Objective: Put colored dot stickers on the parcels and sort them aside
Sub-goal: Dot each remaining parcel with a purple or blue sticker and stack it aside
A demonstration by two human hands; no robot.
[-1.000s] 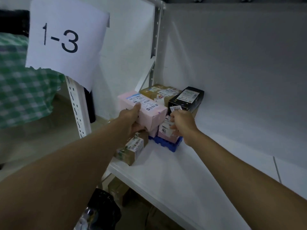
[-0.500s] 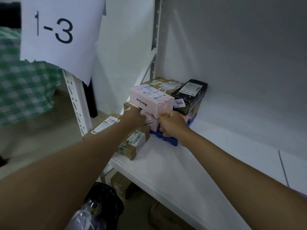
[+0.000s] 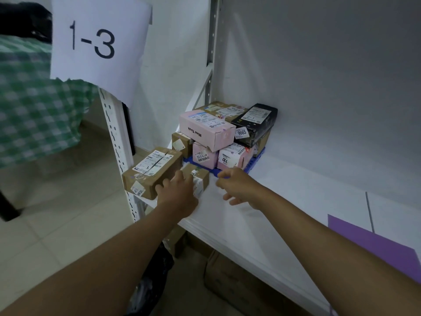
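Small brown parcel at the shelf front edge, likely light and stiff (taped cardboard, white label on its end): best pinched across the short sides. Left hand laid over it, fingers loosely spread, grip unclear. Right hand at three o'clock, half-curled, empty. Pink box stacked at twelve.

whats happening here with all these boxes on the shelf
A person is sorting parcels on a white shelf marked 1-3. The left hand rests on a small brown box at the shelf's front edge, beside a larger brown box. The right hand hovers open, holding nothing. Behind them, a pink box tops a stack of parcels.
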